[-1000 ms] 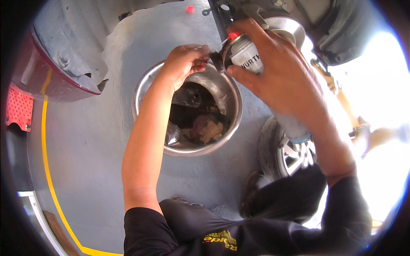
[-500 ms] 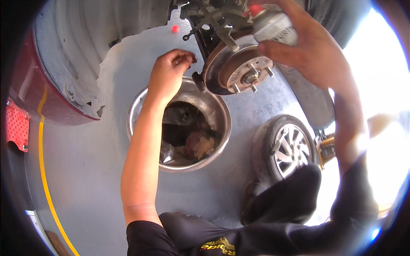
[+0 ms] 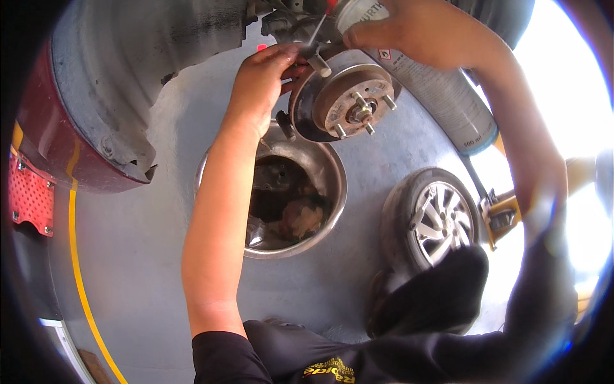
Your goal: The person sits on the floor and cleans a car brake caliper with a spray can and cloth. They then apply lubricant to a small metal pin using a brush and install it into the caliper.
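Observation:
My right hand point(image 3: 422, 29) grips a tall grey spray can point(image 3: 435, 89), held high at the top of the view with its red nozzle and thin straw pointing left. My left hand point(image 3: 262, 77) reaches up beside the rusty brake disc point(image 3: 342, 102) and pinches a small metal part at the disc's upper left edge, right at the straw's tip. The disc's hub shows several wheel studs. Below the disc stands a round steel bowl point(image 3: 336, 173) holding dark dirty parts and liquid.
A removed wheel with a silver alloy rim point(image 3: 432, 221) lies on the grey floor at the right. The red car body and grey wheel-arch liner point(image 3: 121, 83) fill the upper left. A yellow line point(image 3: 77, 269) runs along the floor at the left. My dark-trousered knees are at the bottom.
The view has tilted upward, so the brake disc and wheel arch now sit larger and lower in frame. My left hand rose from the bowl's rim to the disc, and the can came close to it.

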A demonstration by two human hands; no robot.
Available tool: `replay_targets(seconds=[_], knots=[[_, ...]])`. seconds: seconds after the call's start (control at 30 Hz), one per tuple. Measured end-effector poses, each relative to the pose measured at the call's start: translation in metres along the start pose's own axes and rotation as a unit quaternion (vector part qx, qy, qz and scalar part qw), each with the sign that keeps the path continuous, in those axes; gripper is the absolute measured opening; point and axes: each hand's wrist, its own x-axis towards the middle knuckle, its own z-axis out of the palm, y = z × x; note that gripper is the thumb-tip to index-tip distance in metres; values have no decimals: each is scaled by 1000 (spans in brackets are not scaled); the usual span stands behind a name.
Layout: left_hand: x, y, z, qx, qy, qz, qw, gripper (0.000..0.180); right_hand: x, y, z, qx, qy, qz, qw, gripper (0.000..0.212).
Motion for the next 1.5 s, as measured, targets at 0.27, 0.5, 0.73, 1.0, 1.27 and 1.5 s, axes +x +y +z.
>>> replay_targets(seconds=[0.27, 0.5, 0.73, 1.0, 1.27, 1.5], knots=[[57, -33, -45, -80, -92, -140, 983, 31, -35, 26, 42, 207, -9, -9, 978, 74], [62, -19, -72, 265, -114, -118, 950, 37, -107, 117, 180, 362, -283, -190, 868, 101], [-32, -99, -120, 644, -29, -106, 757, 43, -176, 202, 349, 374, -180, 84, 906, 93], [-125, -160, -103, 605, -239, -180, 738, 34, -187, 258, 455, 418, -61, 255, 870, 77], [-120, -196, -103, 682, -250, -334, 600, 47, -205, 270, 472, 407, -90, 230, 880, 76], [-138, -243, -89, 774, -311, -258, 487, 34, -210, 270, 458, 348, -148, 180, 908, 81]])
